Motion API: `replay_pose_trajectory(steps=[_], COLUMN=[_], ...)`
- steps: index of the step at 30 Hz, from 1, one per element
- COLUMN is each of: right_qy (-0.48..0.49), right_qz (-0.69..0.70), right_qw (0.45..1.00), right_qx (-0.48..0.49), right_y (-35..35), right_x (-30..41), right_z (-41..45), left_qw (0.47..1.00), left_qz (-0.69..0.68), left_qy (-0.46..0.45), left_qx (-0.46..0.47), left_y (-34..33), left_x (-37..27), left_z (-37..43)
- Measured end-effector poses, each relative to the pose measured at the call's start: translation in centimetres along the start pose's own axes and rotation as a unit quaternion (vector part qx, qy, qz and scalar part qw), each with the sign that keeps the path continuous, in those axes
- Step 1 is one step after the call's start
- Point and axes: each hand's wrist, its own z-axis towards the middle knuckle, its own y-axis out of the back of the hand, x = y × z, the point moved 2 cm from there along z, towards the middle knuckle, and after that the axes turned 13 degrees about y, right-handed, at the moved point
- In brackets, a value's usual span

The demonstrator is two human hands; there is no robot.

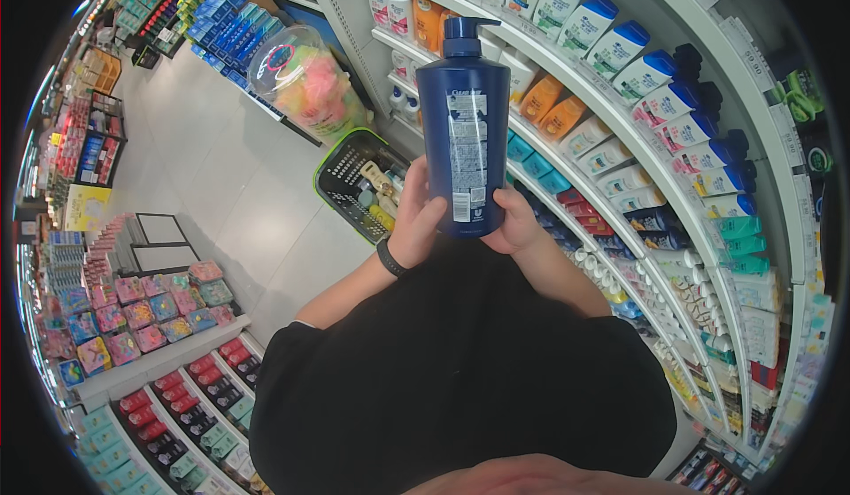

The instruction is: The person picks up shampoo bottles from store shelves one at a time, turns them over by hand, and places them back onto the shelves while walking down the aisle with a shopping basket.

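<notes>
A large dark blue pump bottle is held upright before my chest, its printed back label turned toward me. The pump head is on top with its spout pointing right. My left hand, with a black band on the wrist, grips the lower left side, its thumb at the edge of the label. Around the lower right side wraps my right hand, thumb on the front; its other fingers are mostly hidden behind the bottle.
A black shopping basket with a green rim stands on the floor, several bottles inside. Shelves of shampoo bottles curve along my right. A clear tub of colourful items stands beyond the basket. Display stands line the left.
</notes>
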Motion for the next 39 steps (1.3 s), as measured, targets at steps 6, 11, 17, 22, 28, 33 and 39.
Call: replay_pose_trajectory(steps=[6, 11, 17, 22, 28, 33, 39], right_qy=[0.025, 0.029, 0.052, 0.099, 0.136, 0.123, 0.176], right_qz=[-0.066, -0.060, -0.071, -0.152, -0.330, -0.500, -0.626], right_qw=[0.997, 0.996, 0.994, 0.979, 0.930, 0.855, 0.759], right_qx=[-0.034, -0.060, -0.072, -0.089, -0.090, -0.061, -0.040], right_y=[0.2, 0.1, 0.7, 1.2, 0.2, 0.2, 0.9], right_x=[-1.5, -2.0, -2.8, -3.2, -1.5, 0.5, 4.4], right_z=[-0.7, -0.6, -0.8, -1.0, -1.6, -3.2, -5.9], left_qw=[0.998, 0.998, 0.996, 0.994, 0.997, 0.993, 0.983], left_qz=[-0.065, -0.051, -0.087, -0.039, -0.002, -0.100, -0.109], left_qy=[-0.011, 0.009, 0.016, 0.020, 0.027, 0.058, 0.148], left_qx=[0.000, -0.024, -0.023, -0.096, -0.073, -0.032, -0.019], left_y=[0.0, 0.8, 1.0, 1.9, 0.9, -1.4, -1.5], left_x=[0.3, 0.9, 0.9, 1.5, 2.5, 2.1, 5.6], left_z=[-0.5, -0.4, -0.8, -0.6, 0.4, 1.5, 2.4])
